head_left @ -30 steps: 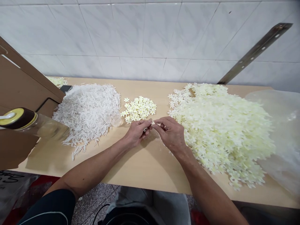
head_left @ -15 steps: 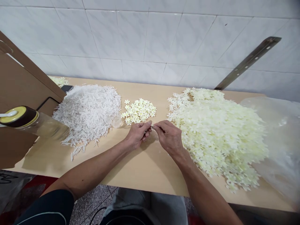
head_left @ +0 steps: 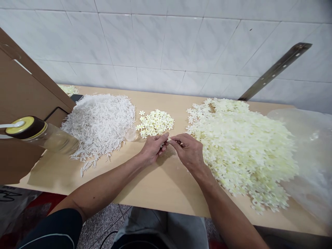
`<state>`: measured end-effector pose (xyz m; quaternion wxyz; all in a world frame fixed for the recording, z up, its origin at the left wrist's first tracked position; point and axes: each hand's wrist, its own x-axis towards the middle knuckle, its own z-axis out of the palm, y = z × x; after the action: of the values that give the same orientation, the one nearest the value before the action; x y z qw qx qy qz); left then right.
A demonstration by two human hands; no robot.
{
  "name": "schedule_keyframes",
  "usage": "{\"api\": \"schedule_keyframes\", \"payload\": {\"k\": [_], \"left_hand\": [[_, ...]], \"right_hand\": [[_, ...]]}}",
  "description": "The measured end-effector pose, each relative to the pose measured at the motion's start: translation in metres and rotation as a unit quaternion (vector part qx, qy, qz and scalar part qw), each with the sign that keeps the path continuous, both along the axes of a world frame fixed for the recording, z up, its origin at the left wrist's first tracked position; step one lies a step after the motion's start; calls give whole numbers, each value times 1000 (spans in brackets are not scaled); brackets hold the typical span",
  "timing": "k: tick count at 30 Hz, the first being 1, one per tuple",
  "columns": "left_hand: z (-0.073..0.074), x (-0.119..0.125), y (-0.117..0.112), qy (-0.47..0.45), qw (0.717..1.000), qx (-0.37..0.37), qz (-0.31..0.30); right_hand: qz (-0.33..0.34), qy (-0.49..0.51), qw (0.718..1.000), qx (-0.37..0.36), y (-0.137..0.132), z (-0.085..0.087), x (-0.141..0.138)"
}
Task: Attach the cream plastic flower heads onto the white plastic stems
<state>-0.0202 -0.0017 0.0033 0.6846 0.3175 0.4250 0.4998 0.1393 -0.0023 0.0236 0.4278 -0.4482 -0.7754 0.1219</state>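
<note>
My left hand (head_left: 155, 148) is closed, thumb against the curled fingers; whatever it pinches is too small to make out. Right beside it, fingertips nearly touching, my right hand (head_left: 188, 149) pinches a small pale flower (head_left: 169, 139), mostly covered by the fingers. Just beyond the hands lies a small heap of pale yellow artificial flowers (head_left: 156, 122). On the right spreads a much larger pile of the same flowers (head_left: 246, 145). A mound of thin white stems (head_left: 103, 121) is to the left.
A clear bottle with a yellow and brown lid (head_left: 26, 127) stands at the left by a cardboard box (head_left: 28, 90). Near the stems sits a small clear dish (head_left: 131, 135). A plastic bag (head_left: 311, 148) lies at the right, and a metal strip (head_left: 275, 72) leans on the tiled wall.
A pale bit shows more plainly at my right fingertips. Both hands keep nearly the same place; the whole view has shifted slightly.
</note>
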Motion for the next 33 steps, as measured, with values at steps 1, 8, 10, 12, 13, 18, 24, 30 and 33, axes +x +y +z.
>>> {"api": "schedule_keyframes", "payload": {"k": [1,8,10,12,13,18,24,30,33], "left_hand": [[0,0,0,4,1000,0,1],[4,-3,-3,5,999,23,-33],[3,-3,-3,4,999,18,-40],[1,-3,-2,5,999,14,-41],[0,-3,-1,5,999,13,-40],[-4,-2,0,4,999,8,-37],[2,-4,0,5,1000,12,-28],[7,-2,-3,47,999,20,-11],[7,-1,-5,65,997,36,-7]], "right_hand": [[-2,-5,1000,5,0,1,0],[-28,-32,998,42,0,1,3],[-30,-29,998,39,1,0,3],[-31,-23,999,14,2,0,3],[-32,-18,999,-6,2,-1,3],[-34,25,993,-113,2,-3,4],[-4,96,984,-153,4,-5,5],[-38,42,990,-130,1,2,4],[-40,9,992,-122,0,4,5]]}}
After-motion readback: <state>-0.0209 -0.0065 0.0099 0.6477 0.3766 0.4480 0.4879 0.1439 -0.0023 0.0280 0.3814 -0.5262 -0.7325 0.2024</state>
